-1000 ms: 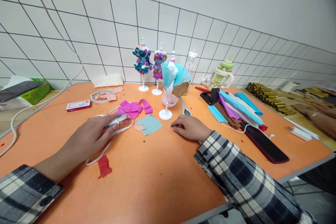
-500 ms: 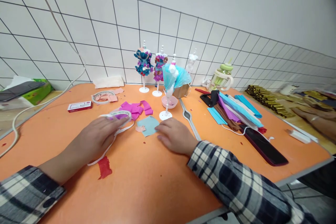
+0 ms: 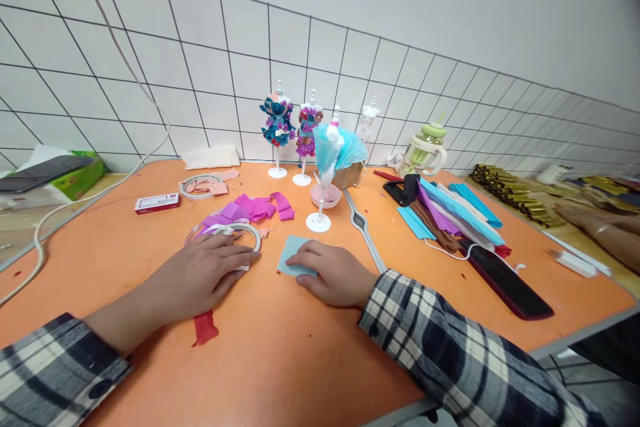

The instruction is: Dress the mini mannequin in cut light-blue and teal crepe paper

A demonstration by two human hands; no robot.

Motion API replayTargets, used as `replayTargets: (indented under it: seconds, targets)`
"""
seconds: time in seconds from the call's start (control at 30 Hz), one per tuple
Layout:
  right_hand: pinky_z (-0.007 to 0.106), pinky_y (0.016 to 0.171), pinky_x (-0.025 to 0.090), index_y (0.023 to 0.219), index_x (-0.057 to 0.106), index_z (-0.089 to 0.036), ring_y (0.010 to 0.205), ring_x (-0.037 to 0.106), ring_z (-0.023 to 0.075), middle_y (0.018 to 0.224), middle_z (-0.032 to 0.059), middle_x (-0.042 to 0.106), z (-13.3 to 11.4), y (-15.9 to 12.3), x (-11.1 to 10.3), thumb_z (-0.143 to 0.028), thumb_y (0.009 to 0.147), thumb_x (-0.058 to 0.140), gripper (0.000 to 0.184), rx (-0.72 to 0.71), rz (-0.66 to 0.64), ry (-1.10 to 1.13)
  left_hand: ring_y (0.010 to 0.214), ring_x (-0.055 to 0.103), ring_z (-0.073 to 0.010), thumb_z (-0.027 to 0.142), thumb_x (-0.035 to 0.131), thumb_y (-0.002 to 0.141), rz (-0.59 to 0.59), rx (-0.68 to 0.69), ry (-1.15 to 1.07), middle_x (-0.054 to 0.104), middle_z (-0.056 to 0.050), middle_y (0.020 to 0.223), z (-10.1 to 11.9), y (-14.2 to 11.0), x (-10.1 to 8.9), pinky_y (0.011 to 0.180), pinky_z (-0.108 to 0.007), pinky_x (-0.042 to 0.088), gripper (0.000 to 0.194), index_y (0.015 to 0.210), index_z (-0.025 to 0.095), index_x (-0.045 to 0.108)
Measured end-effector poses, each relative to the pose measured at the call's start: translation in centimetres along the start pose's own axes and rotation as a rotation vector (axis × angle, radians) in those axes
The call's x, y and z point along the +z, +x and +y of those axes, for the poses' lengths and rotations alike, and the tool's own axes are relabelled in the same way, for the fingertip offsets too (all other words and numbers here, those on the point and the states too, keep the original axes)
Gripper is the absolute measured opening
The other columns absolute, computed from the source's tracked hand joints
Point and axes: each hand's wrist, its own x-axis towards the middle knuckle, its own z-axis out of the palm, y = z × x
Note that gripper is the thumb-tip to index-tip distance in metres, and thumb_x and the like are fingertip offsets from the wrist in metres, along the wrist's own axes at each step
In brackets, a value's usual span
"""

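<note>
Drawn rightward, the blue sheet (image 3: pixel 291 248) is best kept flat under the unclenched right hand (image 3: pixel 337 275), while the white ring (image 3: pixel 257 238) is grasped by the left hand (image 3: pixel 200 278).

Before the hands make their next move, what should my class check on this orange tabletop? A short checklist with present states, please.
1. Right hand touching the thin, pale-blue square sheet: ok.
2. Whole sheet flat: cannot tell; fingers cover part.
3. Left hand at the white, ring-shaped roll: ok, fingers over its edge.
4. White dress-form stand with sheer light-blue fabric upright: ok.
5. Black, dark-red-edged phone uncovered: not ok; a thin white cord crosses it.
</note>
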Motion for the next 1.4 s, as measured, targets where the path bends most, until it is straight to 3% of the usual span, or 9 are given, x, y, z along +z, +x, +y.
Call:
replayTargets:
  seconds: [0.17,0.3,0.37,0.47,0.63,0.87,1.03,1.23,1.4]
  targets:
    - [0.034,0.086,0.044,0.109,0.068,-0.019,0.098,0.058,0.0218,0.106,0.0064,0.068,1.0,-0.1,-0.4,-0.004,0.082,0.052,0.034,0.025,-0.007,-0.079,0.104,0.064,-0.033,0.028,0.052,0.088,0.157,-0.019,0.056,0.074,-0.01,0.114,1.0,-0.5,-1.3,0.095,-0.051,0.044,0.037,0.117,0.027,0.075]
    - [0.034,0.084,0.043,0.109,0.072,-0.021,0.099,0.059,0.0231,0.1,0.0064,0.069,0.6,-0.1,-0.2,-0.022,0.092,0.06,0.022,0.04,-0.053,-0.093,0.098,0.065,-0.0263,0.017,0.05,0.089,0.292,0.135,-0.082,0.075,-0.006,0.102,3.6,-1.0,-1.1,0.094,-0.043,0.047,0.03,0.107,0.026,0.074]
    - [0.033,0.084,0.043,0.114,0.071,-0.022,0.099,0.06,0.0219,0.102,0.0055,0.07,-0.3,-0.1,0.2,-0.03,0.093,0.063,0.023,0.002,-0.053,-0.042,0.095,0.065,-0.0226,0.015,0.05,0.093,0.258,0.165,-0.175,0.075,-0.005,0.103,5.0,-0.8,-0.4,0.088,-0.037,0.049,0.029,0.111,0.025,0.071]
    - [0.03,0.082,0.043,0.112,0.071,-0.022,0.099,0.062,0.0202,0.103,0.0046,0.071,-1.4,-0.2,0.5,-0.032,0.094,0.063,0.022,-0.038,-0.052,0.006,0.098,0.066,-0.0209,0.024,0.054,0.098,0.142,0.075,-0.295,0.075,-0.006,0.108,6.3,0.0,0.9,0.085,-0.034,0.051,0.021,0.114,0.023,0.068]
    - [0.029,0.075,0.041,0.098,0.073,-0.021,0.091,0.063,0.0186,0.098,0.0033,0.072,-1.3,-0.4,-0.3,-0.029,0.091,0.066,0.013,0.056,-0.032,-0.024,0.099,0.067,-0.0224,0.028,0.053,0.1,0.007,0.064,-0.253,0.076,-0.004,0.103,6.2,0.9,1.5,0.089,-0.039,0.047,0.02,0.099,0.023,0.072]
    - [0.029,0.072,0.038,0.091,0.075,-0.024,0.088,0.063,0.0184,0.093,0.0014,0.074,-0.3,-0.5,-1.1,-0.021,0.091,0.064,0.012,0.026,-0.14,-0.09,0.086,0.065,-0.024,0.031,0.053,0.099,0.091,0.093,-0.056,0.075,-0.003,0.087,6.0,0.2,0.3,0.089,-0.045,0.041,0.025,0.088,0.025,0.075]
    - [0.03,0.072,0.039,0.094,0.076,-0.023,0.089,0.063,0.0188,0.094,0.0028,0.074,-0.7,-0.6,-1.3,-0.025,0.093,0.062,0.014,0.009,-0.15,-0.107,0.094,0.062,-0.0267,0.032,0.052,0.1,0.227,0.116,0.008,0.074,-0.008,0.097,7.2,1.5,0.3,0.084,-0.043,0.042,0.024,0.105,0.021,0.072]
    - [0.03,0.067,0.036,0.092,0.075,-0.023,0.084,0.063,0.0183,0.091,0.0028,0.074,-0.8,-0.7,-1.0,-0.028,0.094,0.06,0.016,0.028,-0.114,-0.17,0.08,0.061,-0.0235,0.019,0.055,0.096,0.024,0.084,-0.045,0.073,-0.004,0.079,8.9,3.8,1.7,0.076,-0.042,0.037,0.021,0.086,0.021,0.073]
    - [0.029,0.067,0.037,0.094,0.074,-0.023,0.083,0.064,0.0174,0.092,0.0025,0.073,-1.1,-0.7,-1.0,-0.031,0.091,0.064,0.013,0.1,-0.114,-0.119,0.084,0.06,-0.0239,0.012,0.057,0.093,0.049,0.033,-0.029,0.073,-0.003,0.083,8.8,3.2,1.8,0.079,-0.044,0.031,0.022,0.085,0.024,0.074]
